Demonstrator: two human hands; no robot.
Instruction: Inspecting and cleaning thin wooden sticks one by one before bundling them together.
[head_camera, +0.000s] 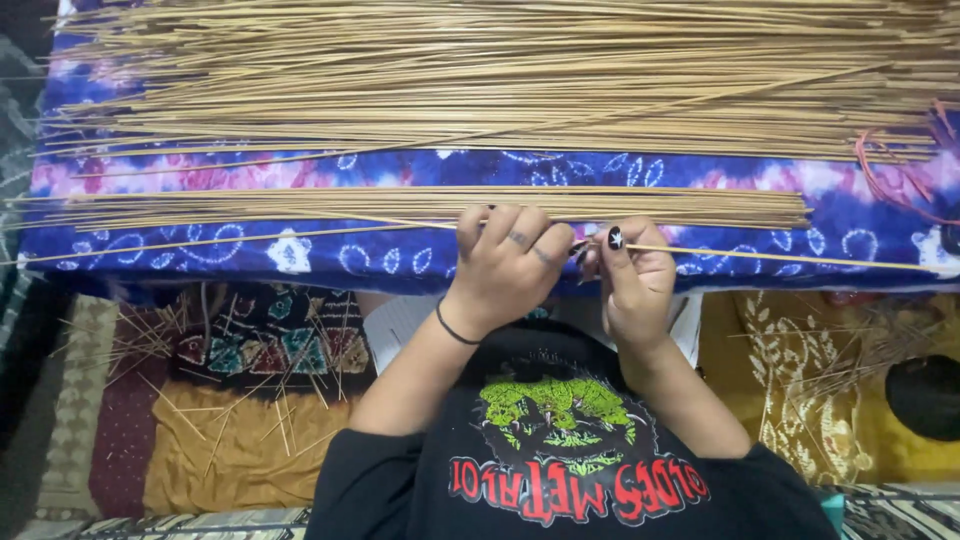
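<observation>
My left hand (505, 262) and my right hand (632, 275) meet at the near edge of a blue and purple tie-dyed cloth (300, 255). Both pinch one long thin tan stick (760, 256) that lies across the cloth and runs out to the right. A small flat row of the same sticks (400, 203) lies just beyond my fingers. Farther back, a large thick pile of sticks (480, 80) covers the far part of the cloth. My left wrist wears a thin black band.
Loose broken stick pieces (230, 400) litter patterned fabric on the floor at the lower left. A yellow patterned cloth (790, 380) with more scraps lies at the lower right beside a dark round object (925, 395). A red cord (885, 170) trails at the right.
</observation>
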